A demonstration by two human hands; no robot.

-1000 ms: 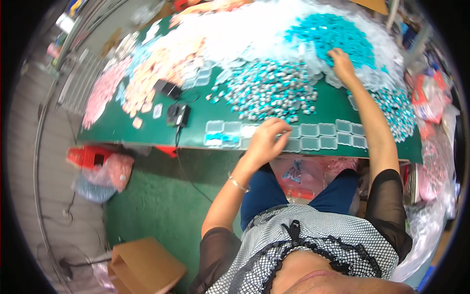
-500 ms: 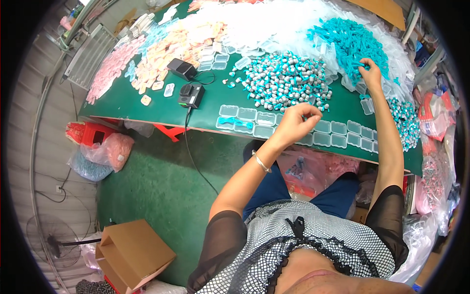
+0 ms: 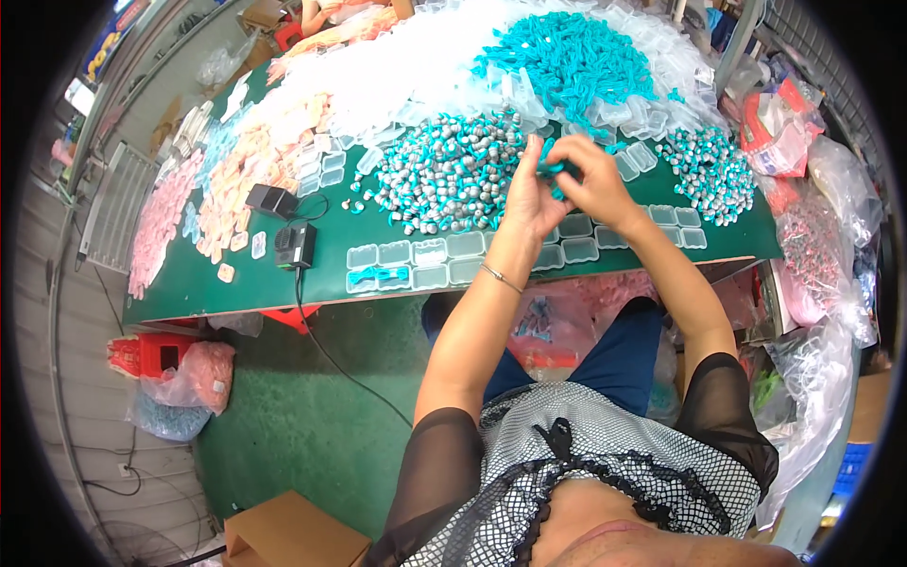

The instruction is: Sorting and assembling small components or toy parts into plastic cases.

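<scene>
In front of the table edge, my two hands come together above a row of open clear plastic cases [image 3: 466, 245]. Slim teal plastic pieces [image 3: 546, 171] show between them. My right hand [image 3: 597, 181] is closed, thumb and fingers pinching at the teal pieces. My left hand [image 3: 531, 196] is held upright with its fingers curled against the same pieces; how many it holds is hidden. The leftmost case holds teal pieces [image 3: 378, 275]. Beyond my right hand lies a big heap of teal pieces [image 3: 576, 66]. To the left of my hands is a heap of small grey-and-teal parts [image 3: 449, 170].
Clear cases are piled at the back. A smaller grey-and-teal heap [image 3: 709, 175] lies at right. Two black devices [image 3: 295, 246] stand left, a cable hanging off the edge. Peach pieces [image 3: 248, 180] and pink pieces [image 3: 161, 217] lie farther left. Another person's arm [image 3: 316, 14] shows at the far edge.
My right hand has left the teal heap and come in to meet my left hand, with teal pieces between them. The whole view has swung to the right.
</scene>
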